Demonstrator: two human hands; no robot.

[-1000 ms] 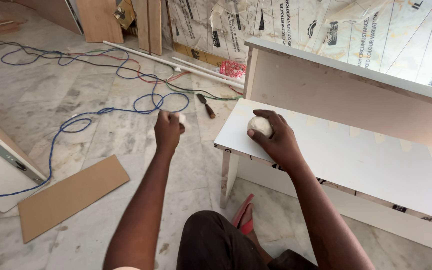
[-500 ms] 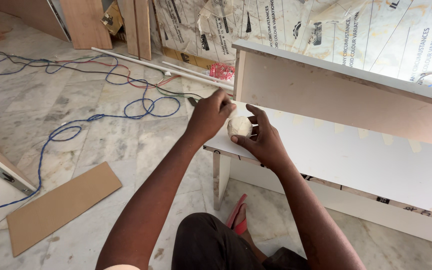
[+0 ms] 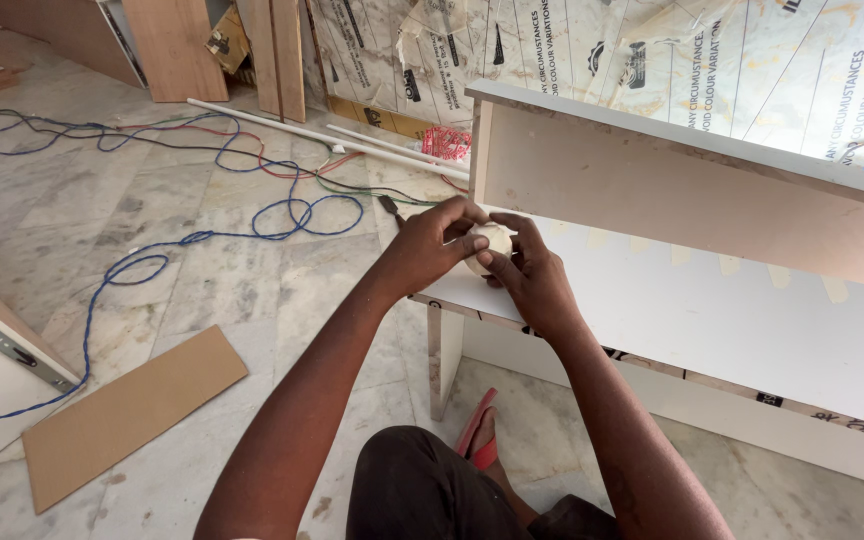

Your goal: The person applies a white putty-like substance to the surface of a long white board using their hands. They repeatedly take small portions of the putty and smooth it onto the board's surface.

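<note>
Both hands close on a small cream roll of tape [image 3: 490,246] at the near left corner of the white board [image 3: 712,330], left hand [image 3: 430,245] pinching its edge, right hand [image 3: 527,275] cupping it; steady the roll while peeling slowly.

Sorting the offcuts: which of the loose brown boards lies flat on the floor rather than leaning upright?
The flat brown board on the marble floor, lower left; the other boards stand upright at the top.
</note>
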